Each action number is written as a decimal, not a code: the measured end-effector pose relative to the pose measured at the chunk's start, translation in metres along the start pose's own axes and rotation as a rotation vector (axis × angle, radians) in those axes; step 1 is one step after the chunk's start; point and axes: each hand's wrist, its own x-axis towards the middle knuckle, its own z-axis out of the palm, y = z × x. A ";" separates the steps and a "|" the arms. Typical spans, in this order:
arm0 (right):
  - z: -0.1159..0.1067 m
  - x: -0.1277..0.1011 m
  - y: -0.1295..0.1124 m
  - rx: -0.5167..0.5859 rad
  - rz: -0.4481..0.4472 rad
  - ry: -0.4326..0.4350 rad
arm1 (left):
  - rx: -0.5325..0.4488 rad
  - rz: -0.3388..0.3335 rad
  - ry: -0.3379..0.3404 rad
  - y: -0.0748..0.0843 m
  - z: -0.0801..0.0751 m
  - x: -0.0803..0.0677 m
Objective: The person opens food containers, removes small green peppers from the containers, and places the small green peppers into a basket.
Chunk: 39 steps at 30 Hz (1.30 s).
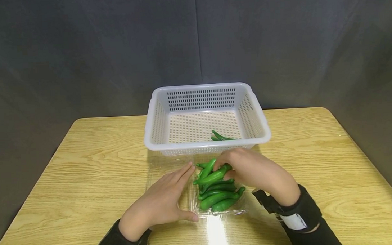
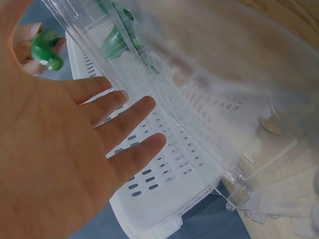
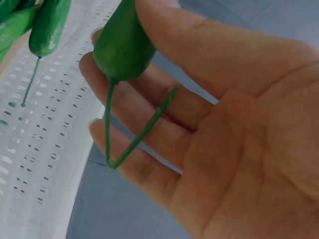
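Currently noted, all places given relative to the white basket [image 1: 156, 113]:

Table [image 1: 87, 169]: wood-grain top; basket stands at its far middle.

White basket: perforated plastic, upright, open top. One green pepper [image 1: 223, 137] lies inside, at the near right of its floor.

Clear tray [image 1: 189, 204]: transparent clamshell, just in front of the basket's near wall, lid part folded out to the left. Thin and glossy; judged light and likely to slide or flex if not steadied.

Pepper pile [image 1: 218, 195]: several long green peppers lying crosswise in the tray's right half, in front of the basket.

Left hand [image 1: 163, 201]: fingers straight, palm down, pressing flat on the tray's left part; nothing grasped. Left wrist view shows the extended fingers [image 2: 124, 117] against the clear plastic, basket wall behind.

Right hand [image 1: 256, 171]: over the pile, in front of the basket's near right corner. Thumb and fingertips pinch one pepper.

Held pepper [image 3: 124, 45]: pinched near its stem end, thin curled stem [image 3: 117, 144] hanging below across the fingers. In the head view it lies at the top of the pile [image 1: 214, 176].

Handling judgement: pepper looks light, smooth, waxy, hence somewhat slippery; body firm, stem thin and easily bent. Best hold: the thick body near the stem end, not the stem.
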 end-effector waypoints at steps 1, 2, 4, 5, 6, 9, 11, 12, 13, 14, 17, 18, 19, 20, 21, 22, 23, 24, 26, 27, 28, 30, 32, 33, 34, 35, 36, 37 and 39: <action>-0.001 -0.001 -0.001 -0.002 -0.009 0.010 | 0.001 0.000 0.000 0.000 0.000 0.000; -0.002 -0.001 -0.001 -0.007 -0.018 0.021 | 0.001 -0.001 -0.001 0.000 0.000 0.000; -0.005 -0.002 -0.001 -0.014 -0.043 0.049 | 0.002 -0.001 0.000 0.000 0.000 0.000; -0.006 -0.002 -0.001 -0.016 -0.057 0.064 | 0.001 0.000 0.001 0.000 0.000 0.000; -0.006 -0.002 0.000 -0.018 -0.068 0.077 | 0.001 0.001 0.002 0.000 0.000 0.000; -0.007 -0.002 0.002 -0.015 -0.095 0.118 | 0.005 0.007 0.007 0.001 0.000 -0.001; -0.007 -0.001 0.004 -0.012 -0.107 0.148 | 0.007 0.010 0.010 0.001 0.000 -0.001; -0.007 0.000 0.005 -0.009 -0.111 0.162 | 0.008 0.010 0.009 0.001 0.000 -0.001; -0.007 0.000 0.005 -0.008 -0.117 0.178 | 0.008 0.005 0.006 0.001 -0.001 -0.001; -0.007 0.001 0.005 -0.007 -0.122 0.194 | 0.007 0.001 0.003 0.001 -0.001 -0.001; -0.007 0.003 0.006 -0.012 -0.127 0.241 | 0.002 -0.012 -0.009 0.001 -0.001 -0.001; -0.007 0.004 0.006 -0.013 -0.127 0.257 | 0.002 -0.015 -0.013 0.001 -0.001 -0.001; -0.007 0.004 0.006 -0.016 -0.127 0.271 | 0.002 -0.016 -0.015 0.001 -0.001 -0.001; -0.007 0.005 0.007 -0.014 -0.127 0.283 | 0.003 -0.014 -0.014 0.001 -0.001 -0.001; -0.007 0.005 0.008 -0.012 -0.127 0.293 | 0.004 -0.010 -0.012 0.001 -0.001 -0.001; -0.007 0.006 0.009 -0.009 -0.127 0.302 | 0.005 -0.007 -0.010 0.001 -0.001 -0.001; -0.006 0.007 0.009 -0.006 -0.128 0.309 | 0.005 -0.005 -0.007 0.001 -0.001 -0.001; -0.006 0.007 0.010 -0.004 -0.129 0.314 | 0.005 -0.004 -0.005 0.001 -0.001 -0.001; -0.006 0.008 0.012 0.004 -0.131 0.320 | 0.005 0.000 0.000 0.001 -0.001 -0.001; -0.006 0.008 0.012 0.008 -0.132 0.322 | 0.004 0.002 0.001 0.001 -0.001 -0.001; -0.006 0.008 0.013 0.012 -0.134 0.324 | 0.005 0.002 0.000 0.001 -0.001 -0.001; -0.006 0.008 0.014 0.019 -0.137 0.327 | 0.005 0.003 0.001 0.001 -0.002 -0.001; -0.007 0.009 0.015 0.020 -0.141 0.334 | 0.005 0.003 0.000 0.001 -0.002 -0.001; -0.007 0.009 0.015 0.020 -0.143 0.339 | 0.005 0.004 0.001 0.001 -0.002 -0.001; -0.008 0.009 0.015 0.018 -0.145 0.343 | 0.006 0.004 0.001 0.001 -0.002 -0.001; -0.008 0.009 0.015 0.016 -0.148 0.348 | 0.006 0.004 0.001 0.001 -0.001 -0.001; -0.008 0.009 0.016 0.014 -0.151 0.353 | 0.006 0.005 0.002 0.001 -0.001 -0.001; -0.008 0.009 0.016 0.013 -0.153 0.358 | 0.006 0.005 0.002 0.001 -0.001 -0.001; -0.008 0.009 0.017 0.010 -0.156 0.368 | 0.005 0.005 0.003 0.001 -0.001 -0.001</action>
